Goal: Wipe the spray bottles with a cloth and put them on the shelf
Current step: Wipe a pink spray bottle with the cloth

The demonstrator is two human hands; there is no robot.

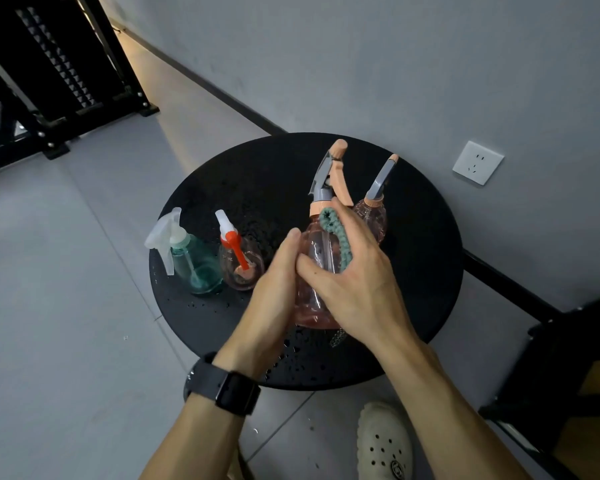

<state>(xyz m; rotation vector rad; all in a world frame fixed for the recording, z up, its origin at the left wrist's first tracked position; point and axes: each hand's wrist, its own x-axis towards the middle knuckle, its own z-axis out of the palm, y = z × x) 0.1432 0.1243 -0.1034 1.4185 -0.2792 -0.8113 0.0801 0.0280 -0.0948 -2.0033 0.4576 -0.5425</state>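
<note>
A pink spray bottle (317, 251) with a grey and peach trigger head stands over the round black table (257, 174). My left hand (274, 299) grips its lower left side. My right hand (354, 278) wraps its right side and presses a green knitted cloth (336, 233) against the bottle. A second pink bottle (374, 216) with a grey trigger stands just behind, partly hidden by my right hand. A small pink bottle (238, 258) with a red and white sprayer and a teal bottle (194, 261) with a clear trigger stand at the table's left.
Water drops lie on the tabletop. A grey wall with a white socket (478, 162) is behind the table. A black metal rack (49, 81) stands at the far left, dark furniture (568, 358) at the right. My pale shoe (383, 441) is on the tiled floor below.
</note>
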